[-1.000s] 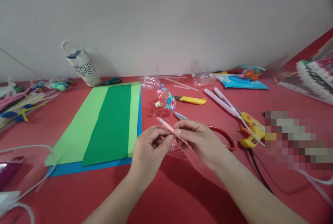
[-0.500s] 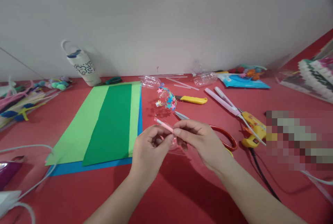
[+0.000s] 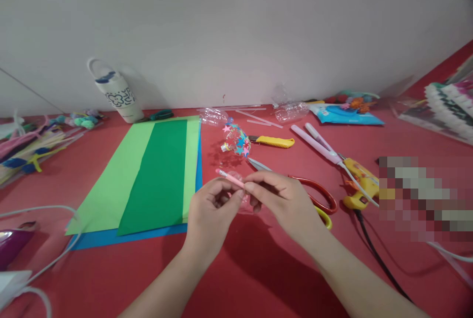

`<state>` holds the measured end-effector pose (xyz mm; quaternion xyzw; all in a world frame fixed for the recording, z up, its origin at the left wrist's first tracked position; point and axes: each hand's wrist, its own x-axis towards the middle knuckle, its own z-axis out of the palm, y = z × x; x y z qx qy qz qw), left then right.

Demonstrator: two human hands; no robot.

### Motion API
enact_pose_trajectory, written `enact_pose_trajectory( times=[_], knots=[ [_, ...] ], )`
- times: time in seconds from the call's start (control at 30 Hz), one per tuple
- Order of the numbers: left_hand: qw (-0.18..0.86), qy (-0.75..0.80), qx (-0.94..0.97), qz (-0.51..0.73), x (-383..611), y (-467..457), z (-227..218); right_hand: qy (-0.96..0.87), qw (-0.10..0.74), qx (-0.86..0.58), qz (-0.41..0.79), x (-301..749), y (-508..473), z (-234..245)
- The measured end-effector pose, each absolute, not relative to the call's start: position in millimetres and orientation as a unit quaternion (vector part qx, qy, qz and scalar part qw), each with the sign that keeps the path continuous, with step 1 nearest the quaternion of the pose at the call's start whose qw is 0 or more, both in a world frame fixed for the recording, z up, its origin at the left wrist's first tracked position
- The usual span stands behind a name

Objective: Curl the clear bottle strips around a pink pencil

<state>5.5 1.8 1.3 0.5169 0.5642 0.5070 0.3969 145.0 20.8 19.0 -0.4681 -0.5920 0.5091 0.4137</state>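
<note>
To my eye, the left hand (image 3: 210,212) and right hand (image 3: 284,202) pinch the pink stick (image 3: 232,178) between them, and a hasty jerk could knock it against the scissors (image 3: 258,164) at its two o'clock.

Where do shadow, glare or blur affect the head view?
Head view: shadow darkens the red table at lower centre; same view, the pink stick looks slightly soft; same view, the clear bottles glint; same view, a pixelated patch hides detail at right.
</note>
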Motion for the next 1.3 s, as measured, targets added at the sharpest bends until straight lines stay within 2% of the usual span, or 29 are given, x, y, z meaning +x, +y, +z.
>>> enact_pose_trajectory(
  times=[0.17,0.27,0.87,1.1,1.3],
  knots=[
    [0.454,0.557,0.470,0.513,7,2,2,-0.585,0.412,-0.459,0.527,145,21,17],
    [0.450,0.549,0.480,0.516,7,2,2,-0.567,0.412,-0.457,0.548,145,22,16],
    [0.262,0.561,0.603,0.503,6,-2,7,-0.532,0.421,-0.434,0.593,144,21,15],
    [0.407,0.555,0.511,0.515,8,2,5,-0.636,0.404,-0.469,0.460,142,17,10],
    [0.434,0.553,0.480,0.525,9,2,3,-0.753,0.408,-0.442,0.266,145,17,7]
  ],
)
